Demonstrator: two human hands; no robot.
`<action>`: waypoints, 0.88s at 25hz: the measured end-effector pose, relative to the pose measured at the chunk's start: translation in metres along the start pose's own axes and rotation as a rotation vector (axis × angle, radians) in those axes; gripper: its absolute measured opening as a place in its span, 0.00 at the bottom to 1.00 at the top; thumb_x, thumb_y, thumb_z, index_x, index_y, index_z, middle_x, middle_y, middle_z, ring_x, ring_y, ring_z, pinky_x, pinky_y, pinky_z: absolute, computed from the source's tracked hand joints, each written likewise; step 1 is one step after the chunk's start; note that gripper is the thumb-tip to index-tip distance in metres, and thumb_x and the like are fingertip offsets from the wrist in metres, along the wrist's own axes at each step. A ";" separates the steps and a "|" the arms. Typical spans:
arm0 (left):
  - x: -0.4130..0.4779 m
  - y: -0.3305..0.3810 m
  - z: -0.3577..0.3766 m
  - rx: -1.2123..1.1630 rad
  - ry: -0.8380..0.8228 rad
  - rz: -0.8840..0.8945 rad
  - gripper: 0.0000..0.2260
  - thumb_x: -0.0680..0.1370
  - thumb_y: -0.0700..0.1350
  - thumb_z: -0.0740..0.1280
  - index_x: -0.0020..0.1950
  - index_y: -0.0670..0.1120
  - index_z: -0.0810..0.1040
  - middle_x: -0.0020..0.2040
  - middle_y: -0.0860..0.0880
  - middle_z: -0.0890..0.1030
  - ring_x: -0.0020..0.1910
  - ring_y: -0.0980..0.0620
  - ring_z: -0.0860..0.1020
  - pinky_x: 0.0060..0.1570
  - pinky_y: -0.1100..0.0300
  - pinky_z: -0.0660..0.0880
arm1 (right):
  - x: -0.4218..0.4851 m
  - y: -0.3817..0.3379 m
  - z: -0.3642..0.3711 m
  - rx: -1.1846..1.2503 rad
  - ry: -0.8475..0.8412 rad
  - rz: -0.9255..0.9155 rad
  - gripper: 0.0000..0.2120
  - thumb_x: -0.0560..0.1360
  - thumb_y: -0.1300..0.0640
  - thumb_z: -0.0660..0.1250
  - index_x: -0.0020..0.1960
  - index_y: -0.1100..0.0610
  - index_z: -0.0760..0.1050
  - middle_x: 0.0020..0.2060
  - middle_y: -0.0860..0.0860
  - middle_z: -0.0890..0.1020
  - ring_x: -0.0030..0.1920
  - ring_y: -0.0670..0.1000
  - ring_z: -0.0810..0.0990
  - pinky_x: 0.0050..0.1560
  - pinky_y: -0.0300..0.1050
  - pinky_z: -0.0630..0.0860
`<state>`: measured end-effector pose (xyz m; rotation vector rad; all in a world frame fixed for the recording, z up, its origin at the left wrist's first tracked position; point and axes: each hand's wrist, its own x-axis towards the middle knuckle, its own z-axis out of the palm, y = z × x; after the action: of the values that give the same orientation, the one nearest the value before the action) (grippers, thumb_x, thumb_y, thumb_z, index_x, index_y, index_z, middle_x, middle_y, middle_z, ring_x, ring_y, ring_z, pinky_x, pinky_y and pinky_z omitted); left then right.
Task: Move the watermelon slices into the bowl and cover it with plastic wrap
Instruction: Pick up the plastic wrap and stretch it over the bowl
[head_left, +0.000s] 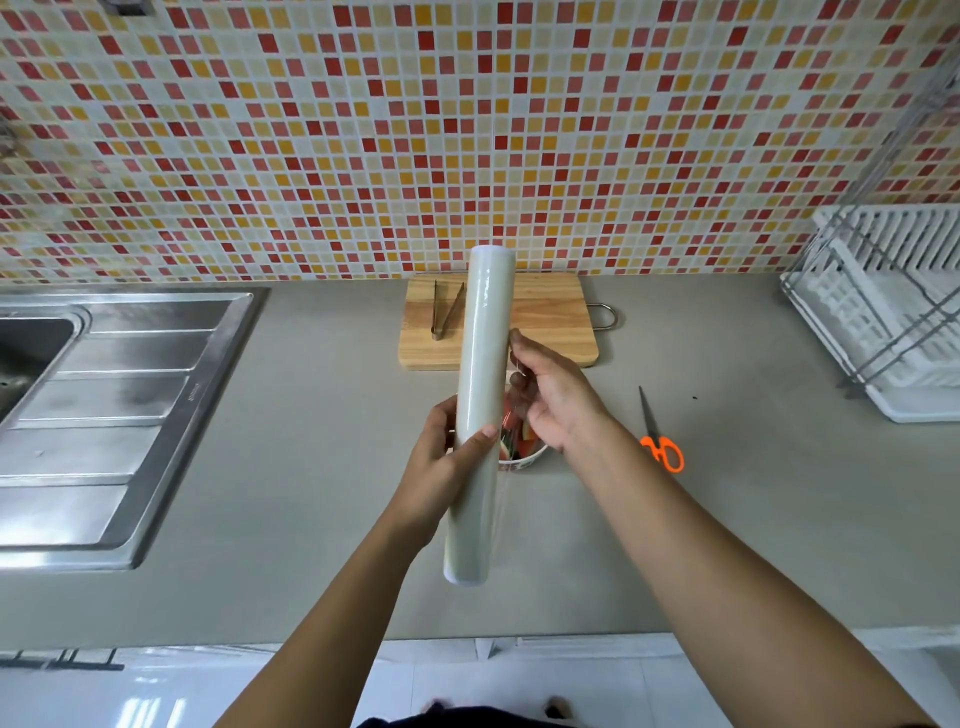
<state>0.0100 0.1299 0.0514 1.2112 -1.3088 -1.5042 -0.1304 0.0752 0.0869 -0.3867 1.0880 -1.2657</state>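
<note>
Head view looks down on your desk (311, 441), grey and wide, with the sink (93, 415) at its left and a white rack (883, 312) at its right. Against the tiled wall lies the board (545, 322), bare of slices, with tongs (447, 310) on it. You hold the roll (480, 410) on end above the bowl (522, 457), which it mostly hides; the slices (511, 436) show red inside, so that half of the task looks done. Your left hand (452, 457) is closed around the roll's middle. Your right hand (550, 400) pinches the loose film (511, 384) at the roll's right side. Scissors (660, 434) lie just right of the bowl, untouched.

To do this step well, turn the roll level, keep the left grip firm and draw the film out with even tension across its whole width, so it does not bunch or cling to itself. Pull enough to overhang the rim all round before you cut.
</note>
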 end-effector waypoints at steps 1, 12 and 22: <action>0.000 0.000 0.001 -0.014 -0.016 0.004 0.18 0.71 0.52 0.67 0.61 0.52 0.72 0.54 0.48 0.81 0.50 0.54 0.80 0.43 0.65 0.76 | 0.000 0.000 0.000 0.021 0.017 0.025 0.03 0.73 0.56 0.69 0.40 0.53 0.79 0.31 0.46 0.78 0.27 0.43 0.74 0.30 0.37 0.75; 0.003 -0.009 0.013 -0.036 0.017 0.015 0.24 0.75 0.63 0.58 0.64 0.50 0.71 0.53 0.50 0.81 0.50 0.55 0.80 0.41 0.66 0.75 | -0.002 -0.016 0.002 0.090 -0.038 0.121 0.08 0.74 0.54 0.68 0.39 0.56 0.75 0.25 0.47 0.76 0.27 0.43 0.71 0.30 0.35 0.72; 0.005 -0.013 0.009 -0.029 0.002 0.047 0.21 0.75 0.62 0.59 0.63 0.53 0.72 0.54 0.49 0.81 0.50 0.53 0.79 0.45 0.63 0.74 | 0.001 -0.016 0.001 0.122 -0.098 0.067 0.07 0.71 0.50 0.69 0.41 0.54 0.78 0.32 0.48 0.74 0.34 0.46 0.71 0.42 0.40 0.72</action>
<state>0.0002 0.1290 0.0382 1.1558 -1.3006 -1.4834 -0.1388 0.0695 0.0989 -0.3145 0.9287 -1.2337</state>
